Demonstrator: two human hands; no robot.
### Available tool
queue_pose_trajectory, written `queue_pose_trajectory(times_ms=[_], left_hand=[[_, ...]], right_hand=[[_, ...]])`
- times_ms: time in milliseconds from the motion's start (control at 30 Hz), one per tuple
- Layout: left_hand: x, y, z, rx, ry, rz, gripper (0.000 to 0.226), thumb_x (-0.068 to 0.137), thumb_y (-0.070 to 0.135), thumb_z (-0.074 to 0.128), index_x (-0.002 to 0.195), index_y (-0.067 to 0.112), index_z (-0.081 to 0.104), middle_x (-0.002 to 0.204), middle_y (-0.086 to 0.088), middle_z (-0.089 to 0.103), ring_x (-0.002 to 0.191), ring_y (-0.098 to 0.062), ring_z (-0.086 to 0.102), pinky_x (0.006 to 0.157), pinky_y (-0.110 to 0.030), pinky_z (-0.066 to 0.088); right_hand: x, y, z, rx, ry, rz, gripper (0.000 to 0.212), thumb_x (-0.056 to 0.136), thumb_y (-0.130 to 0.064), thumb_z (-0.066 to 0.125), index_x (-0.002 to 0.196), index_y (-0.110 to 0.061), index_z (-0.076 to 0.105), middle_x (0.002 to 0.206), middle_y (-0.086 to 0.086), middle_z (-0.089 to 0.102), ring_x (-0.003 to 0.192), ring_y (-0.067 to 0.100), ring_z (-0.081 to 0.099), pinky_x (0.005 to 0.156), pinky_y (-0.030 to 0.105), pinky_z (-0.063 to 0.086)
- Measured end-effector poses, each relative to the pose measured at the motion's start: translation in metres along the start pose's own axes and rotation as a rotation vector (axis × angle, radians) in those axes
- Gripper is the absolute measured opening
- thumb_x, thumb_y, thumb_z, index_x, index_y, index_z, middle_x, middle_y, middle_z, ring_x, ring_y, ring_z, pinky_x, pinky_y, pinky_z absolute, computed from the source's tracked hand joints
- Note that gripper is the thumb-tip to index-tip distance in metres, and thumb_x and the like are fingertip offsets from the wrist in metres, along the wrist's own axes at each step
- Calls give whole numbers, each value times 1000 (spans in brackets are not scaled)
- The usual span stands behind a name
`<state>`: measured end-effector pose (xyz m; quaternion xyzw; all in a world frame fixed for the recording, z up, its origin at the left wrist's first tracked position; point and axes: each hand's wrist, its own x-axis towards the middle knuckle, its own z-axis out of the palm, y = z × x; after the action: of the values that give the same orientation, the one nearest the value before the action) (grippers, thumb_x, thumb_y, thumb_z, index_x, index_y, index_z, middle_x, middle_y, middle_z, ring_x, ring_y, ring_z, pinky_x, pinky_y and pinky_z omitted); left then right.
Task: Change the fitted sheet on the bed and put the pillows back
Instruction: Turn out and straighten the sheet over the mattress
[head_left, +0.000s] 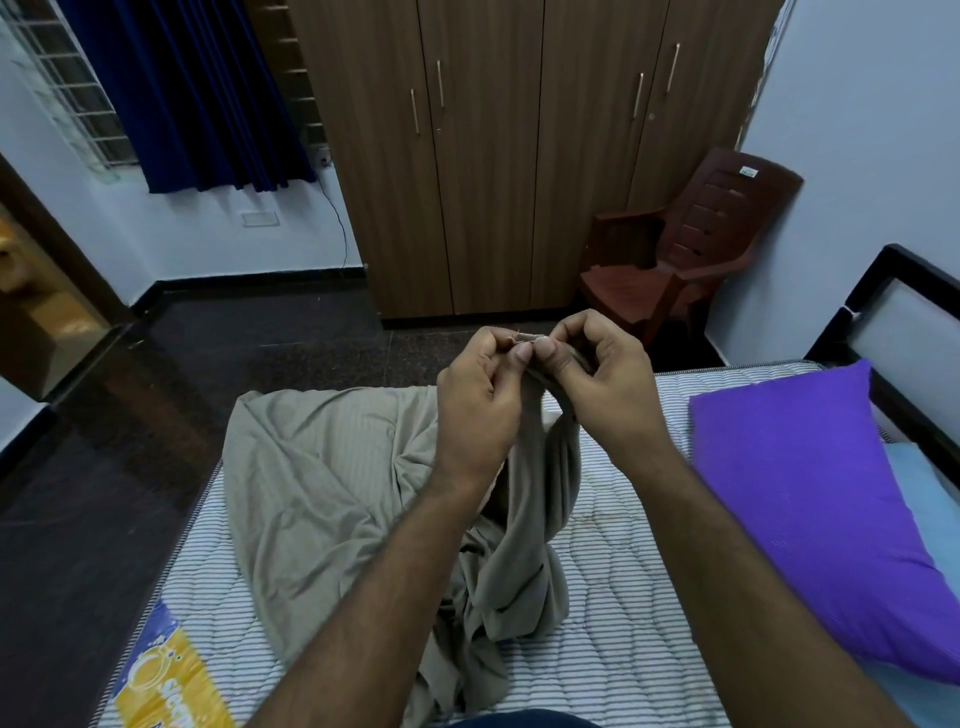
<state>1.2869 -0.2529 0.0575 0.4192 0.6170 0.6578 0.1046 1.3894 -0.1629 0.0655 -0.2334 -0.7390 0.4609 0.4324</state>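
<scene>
The beige fitted sheet (332, 499) lies bunched in the middle of the frame on the bare striped mattress (623, 623), most of it heaped in loose folds, with one twisted length rising from the heap to the two hands at centre frame. The left hand (480, 410) and the right hand (605, 379) sit close together, thumbs nearly touching, each pinching the same short stretch of the sheet's edge between thumb and fingertips. Both are clamped on cloth; neither is free.

By the look of it, the step in hand is finding a corner or hem of the fresh sheet before spreading it, since the mattress is uncovered and nothing is tucked. The next move likely calls for drawing the hands apart along the edge to open the cloth, then carrying the found corner to a corner of the mattress. The twist in the hanging length would need shaking out first.

A purple pillow (810, 509) lies at the right of the frame near the dark headboard (883, 291), with a pale blue pillow (924, 499) partly under it; both rest on the mattress and would have to shift for the sheet to go on.

At the lower left a yellow and blue label (166, 670) on the mattress carries writing, cut off and too partial to read. A small sticker on the brown plastic chair (691, 249) at upper right is too small to read.
</scene>
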Motion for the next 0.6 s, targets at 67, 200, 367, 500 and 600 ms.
queue_pose_trajectory(times_ms=[67, 200, 367, 500, 600], left_hand=[[0, -1, -4, 145, 22, 97, 10, 101, 11, 60, 101, 6, 69, 90, 5, 73, 86, -5, 70, 75, -17, 53], [-1, 4, -6, 238, 46, 183, 10, 102, 11, 60, 102, 5, 68, 91, 4, 73, 86, -2, 69, 72, -10, 49], [1, 4, -8, 147, 24, 185, 10, 100, 11, 62, 103, 5, 69, 92, 3, 74, 90, -8, 71, 78, -22, 56], [3, 5, -10, -187, -24, -42, 8, 93, 6, 69, 98, 2, 74, 93, -8, 77, 95, -22, 74, 89, -39, 59], [3, 3, -11, -340, -40, -181, 6, 89, 7, 73, 93, 3, 75, 92, -14, 77, 93, -27, 74, 91, -45, 59]], right_hand=[[3, 2, -7, -136, -86, -88, 11, 93, -24, 74, 89, -21, 65, 84, -6, 66, 78, 7, 65, 67, 28, 54], [4, 3, -12, -409, -119, -189, 16, 94, -40, 69, 91, -25, 65, 79, -9, 64, 74, 11, 62, 62, 42, 53], [0, 0, -13, -253, -140, -70, 26, 96, -41, 67, 116, -26, 60, 69, -10, 60, 62, 3, 58, 56, 19, 45], [0, -3, -12, 47, -280, -48, 10, 100, -28, 61, 106, -32, 68, 97, -6, 71, 92, 7, 68, 78, 23, 52], [1, -4, -11, 141, -229, 5, 6, 99, -20, 65, 96, -17, 70, 88, -6, 71, 81, 6, 66, 69, 20, 51]])
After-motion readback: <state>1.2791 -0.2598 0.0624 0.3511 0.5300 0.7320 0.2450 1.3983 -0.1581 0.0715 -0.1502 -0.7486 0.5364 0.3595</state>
